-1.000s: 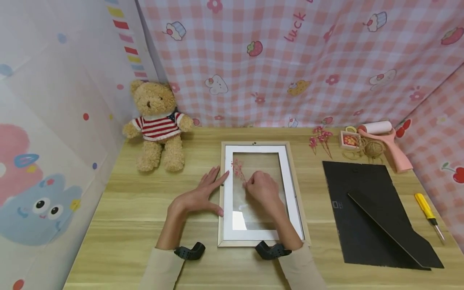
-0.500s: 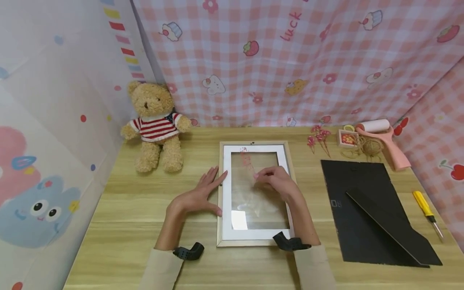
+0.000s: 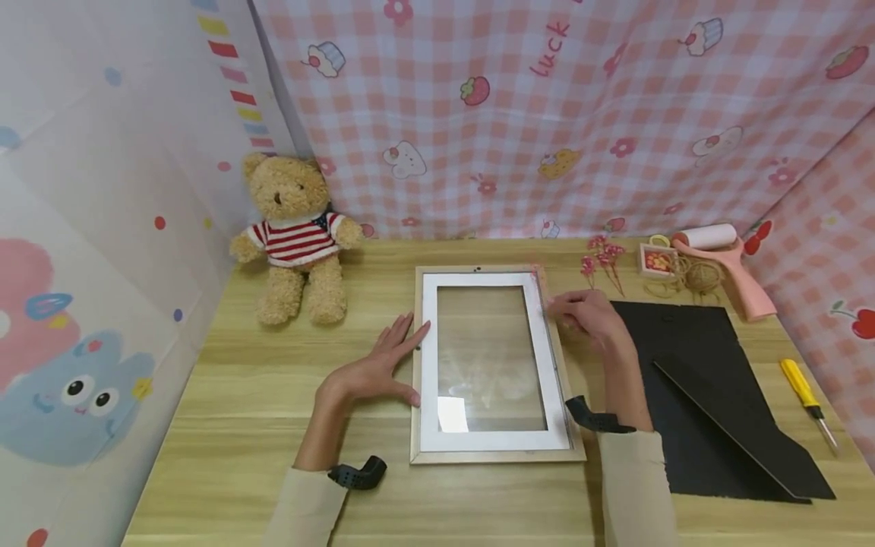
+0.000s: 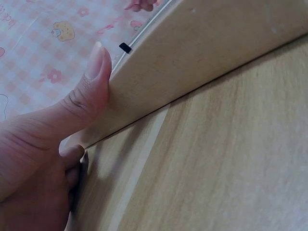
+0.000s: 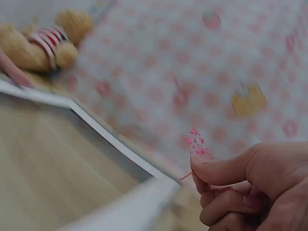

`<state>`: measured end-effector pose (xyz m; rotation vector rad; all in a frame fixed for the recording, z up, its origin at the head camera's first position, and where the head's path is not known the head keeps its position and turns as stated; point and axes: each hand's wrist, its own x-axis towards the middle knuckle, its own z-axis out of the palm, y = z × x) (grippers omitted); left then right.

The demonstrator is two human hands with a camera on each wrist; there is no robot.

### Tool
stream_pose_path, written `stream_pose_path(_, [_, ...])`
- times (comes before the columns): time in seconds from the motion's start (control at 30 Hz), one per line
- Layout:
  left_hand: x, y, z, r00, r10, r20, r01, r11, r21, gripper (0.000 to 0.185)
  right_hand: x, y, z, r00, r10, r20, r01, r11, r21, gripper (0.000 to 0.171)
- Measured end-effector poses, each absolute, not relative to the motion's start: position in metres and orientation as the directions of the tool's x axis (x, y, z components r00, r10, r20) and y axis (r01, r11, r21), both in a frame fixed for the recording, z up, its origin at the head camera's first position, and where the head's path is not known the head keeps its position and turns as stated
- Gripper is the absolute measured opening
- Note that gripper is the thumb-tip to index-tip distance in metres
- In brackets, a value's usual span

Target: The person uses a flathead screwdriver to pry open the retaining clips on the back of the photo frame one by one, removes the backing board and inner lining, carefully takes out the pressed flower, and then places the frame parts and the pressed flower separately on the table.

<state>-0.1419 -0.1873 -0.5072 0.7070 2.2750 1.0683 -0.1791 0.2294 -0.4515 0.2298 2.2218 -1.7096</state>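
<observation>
— What's she got there, between the fingers?

— A tiny sprig of pink dried flowers point(image 5: 196, 143). The right hand point(image 3: 589, 317) pinches its stem between thumb and curled forefinger, the other fingers tucked in under. The hand sits just off the upper right corner of the picture frame point(image 3: 489, 454), above the wooden table point(image 3: 225, 425); in the head view the sprig itself is too small to make out well.

— And the frame?

— Lying flat in the middle of the table, light wood border, white mat, clear pane with the table showing through. The left hand point(image 3: 374, 370) is against its left edge: fingers straight and spread, flat on the table, thumb pressed to the side of the frame. Nothing gripped there.

— What's beside the right hand?

— The black backing board point(image 3: 683, 425) with its stand, to the right of the frame; the right forearm partly crosses its near-left corner. Behind that, a small bunch of pink flowers point(image 3: 603, 262), a little box point(image 3: 658, 262), a coil of twine point(image 3: 700, 279) and a pink-handled lint roller point(image 3: 721, 262). A yellow-handled screwdriver point(image 3: 807, 401) lies near the right edge.

— And the bear?

— A teddy bear point(image 3: 295, 235) in a striped jumper sits at the back left, well apart from the hands, against the checked cloth point(image 3: 547, 137).
</observation>
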Motion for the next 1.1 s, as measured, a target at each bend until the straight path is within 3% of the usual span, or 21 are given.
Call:
stream_pose_path(0.2, [-0.146,-0.187,-0.511,-0.725,0.645,-0.241,0.230,0.556,0.799,0.136,-0.202,0.269,-0.441,-0.906,-0.028,-0.423,0.392,0.324,-0.861,0.026])
stream_pose_path(0.5, [-0.146,-0.189,-0.514,-0.728,0.647,-0.227,0.236,0.547,0.803,0.136,-0.227,0.290,-0.457,-0.918,0.023,-0.396,0.369,0.420,-0.829,0.045])
stream_pose_path(0.73, [-0.145,-0.188,-0.514,-0.722,0.652,-0.231,0.240,0.550,0.800,0.137,-0.240,0.291,-0.463,-0.927,0.055,-0.371,0.357,0.437,-0.826,0.015])
stream_pose_path(0.93, [-0.142,-0.186,-0.505,-0.724,0.645,-0.245,0.224,0.556,0.801,0.137,-0.246,0.290,-0.458,-0.924,0.108,-0.366,0.371,0.474,-0.799,0.047])
stream_pose_path(1.1, [-0.139,-0.185,-0.496,-0.722,0.644,-0.252,0.224,0.562,0.796,0.136,-0.248,0.288,-0.455,-0.896,0.152,-0.417,0.437,0.462,-0.771,0.046])
